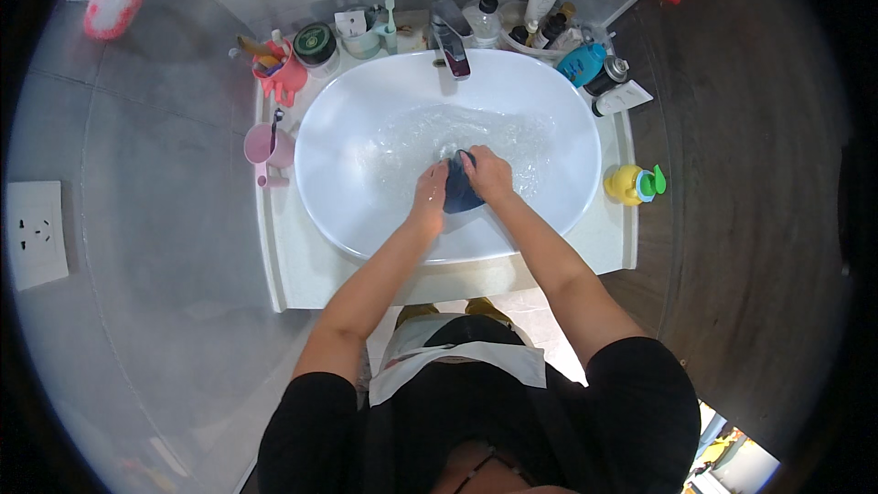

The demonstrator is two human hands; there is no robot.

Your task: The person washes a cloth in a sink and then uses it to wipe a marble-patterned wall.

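A dark blue cloth (462, 190) is bunched between my two hands, low in the white oval washbasin (329, 192). My left hand (430, 192) grips its left side. My right hand (488, 174) closes on the upper right part, with the thumb near the cloth's top edge. Rippled clear water (393, 151) lies around the hands, and its surface is broken and bubbly. Above the basin's far rim stands the dark metal tap (450, 44). The fingers on the far side of the cloth are partly hidden.
Along the back of the counter (306, 279) stand bottles, a lidded jar (315, 46) and a toothbrush holder (366, 37). A pink cup (265, 146) is at the left. On the right sit a blue bottle (582, 64) and a yellow pump bottle (629, 185).
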